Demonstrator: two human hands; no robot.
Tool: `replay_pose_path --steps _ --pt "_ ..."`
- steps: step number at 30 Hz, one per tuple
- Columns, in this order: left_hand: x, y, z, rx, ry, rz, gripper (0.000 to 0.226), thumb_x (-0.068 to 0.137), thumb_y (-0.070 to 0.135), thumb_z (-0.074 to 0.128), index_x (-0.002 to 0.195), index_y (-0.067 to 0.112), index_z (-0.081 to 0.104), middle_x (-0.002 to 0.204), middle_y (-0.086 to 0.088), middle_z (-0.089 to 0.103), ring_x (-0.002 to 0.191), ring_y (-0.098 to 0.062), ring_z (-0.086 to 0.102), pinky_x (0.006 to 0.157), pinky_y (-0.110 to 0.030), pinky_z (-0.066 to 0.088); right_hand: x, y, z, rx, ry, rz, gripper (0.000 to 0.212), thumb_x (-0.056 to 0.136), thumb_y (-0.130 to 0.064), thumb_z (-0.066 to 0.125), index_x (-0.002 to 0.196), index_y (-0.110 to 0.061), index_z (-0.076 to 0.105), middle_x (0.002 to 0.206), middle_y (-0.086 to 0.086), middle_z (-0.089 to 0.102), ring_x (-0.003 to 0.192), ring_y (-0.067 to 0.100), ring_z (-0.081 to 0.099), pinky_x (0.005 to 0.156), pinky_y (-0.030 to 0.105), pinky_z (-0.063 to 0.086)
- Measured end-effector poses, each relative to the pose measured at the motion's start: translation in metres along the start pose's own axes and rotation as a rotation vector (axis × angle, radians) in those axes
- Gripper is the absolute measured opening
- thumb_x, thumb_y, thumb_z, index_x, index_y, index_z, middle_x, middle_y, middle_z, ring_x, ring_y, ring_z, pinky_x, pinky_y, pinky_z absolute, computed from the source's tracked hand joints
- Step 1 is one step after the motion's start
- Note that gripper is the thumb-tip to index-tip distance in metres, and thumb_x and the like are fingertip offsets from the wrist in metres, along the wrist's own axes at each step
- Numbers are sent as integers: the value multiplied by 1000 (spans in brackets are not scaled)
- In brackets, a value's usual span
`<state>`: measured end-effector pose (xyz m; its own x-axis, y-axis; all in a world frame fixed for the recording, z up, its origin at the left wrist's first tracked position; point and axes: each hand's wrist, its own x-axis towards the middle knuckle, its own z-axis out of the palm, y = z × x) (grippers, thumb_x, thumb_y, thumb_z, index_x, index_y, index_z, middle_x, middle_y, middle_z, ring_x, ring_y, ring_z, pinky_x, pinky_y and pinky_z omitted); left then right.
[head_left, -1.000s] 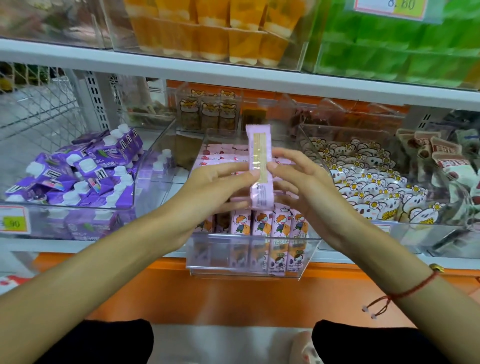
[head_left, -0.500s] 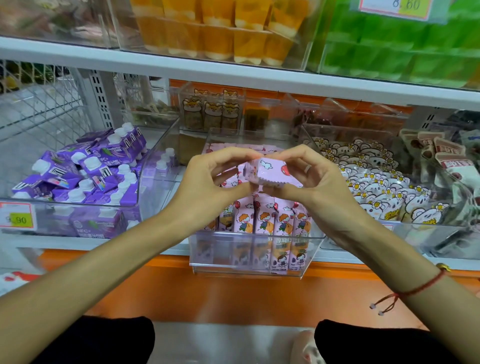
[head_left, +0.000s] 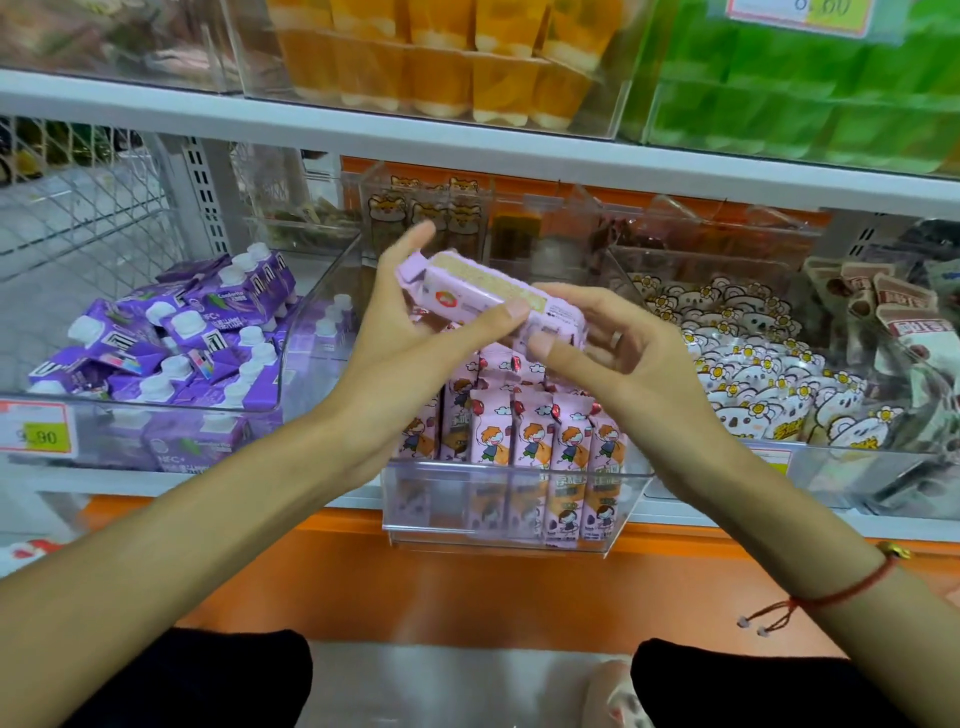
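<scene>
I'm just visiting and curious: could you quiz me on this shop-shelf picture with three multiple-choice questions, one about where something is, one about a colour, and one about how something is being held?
1. Where do the purple cartons sit relative to the clear bin of pink packs?
A) to its left
B) to its right
C) on the shelf above

2. What colour is the string bracelet on the right wrist?
A) blue
B) red
C) green

3. How is the pink snack pack right now?
A) lying untouched in a bin
B) dropped on the floor
C) held up between the left hand and right hand

Answers:
1 A: the purple cartons fill the neighbouring bin on the left.
2 B: the cord is plainly red.
3 C: both thumbs are on the pack, which is above the bin.
</scene>
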<state>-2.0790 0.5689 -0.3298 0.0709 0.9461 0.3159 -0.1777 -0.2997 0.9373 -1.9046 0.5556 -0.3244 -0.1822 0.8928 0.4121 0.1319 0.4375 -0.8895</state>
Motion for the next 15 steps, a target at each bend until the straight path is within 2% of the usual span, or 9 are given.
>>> replay_pose_path --steps 2,4,6,8,12,14,15 --pt "1 4 -3 42 -38 72 77 69 24 76 134 41 38 134 15 49 114 3 58 88 -17 51 2 2 -2 138 -22 141 36 79 -21 68 115 -16 65 101 0 73 84 14 70 75 19 53" --pt "1 6 -5 135 -96 127 64 78 12 74 131 35 48 126 15 55 110 2 60 86 -13 49 4 3 -5 307 -16 261 42 76 -23 67 115 -10 64 97 3 71 78 16 68 73 20 54" --pt "0 9 -7 259 -133 199 52 82 3 71 126 26 55 116 15 61 105 3 61 85 -10 46 6 2 -7 432 -11 324 37 74 -20 67 109 -8 65 88 1 69 75 13 65 72 19 54" --pt "2 14 -12 368 -171 265 45 82 5 71 122 22 58 114 14 63 102 3 61 84 -9 46 7 2 -9 517 -20 357 24 74 -17 66 97 -10 66 82 -2 68 73 12 63 70 18 53" --pt "5 27 -26 459 -287 301 43 80 8 71 119 21 60 116 7 65 104 -4 64 82 -15 51 9 6 -7 630 -25 403 13 73 -16 68 85 -12 69 83 2 64 71 12 60 68 18 54" --pt "6 32 -31 499 -281 315 42 78 12 72 117 20 60 110 8 68 98 -2 65 82 -15 52 10 7 -3 591 -49 399 16 75 -23 69 88 -15 70 86 0 66 75 12 63 71 19 54" --pt "7 35 -33 498 -257 313 44 75 16 73 117 20 59 103 9 71 92 0 66 80 -13 51 12 8 -2 531 -49 385 22 76 -27 69 96 -16 70 90 -2 67 79 12 65 73 20 54"
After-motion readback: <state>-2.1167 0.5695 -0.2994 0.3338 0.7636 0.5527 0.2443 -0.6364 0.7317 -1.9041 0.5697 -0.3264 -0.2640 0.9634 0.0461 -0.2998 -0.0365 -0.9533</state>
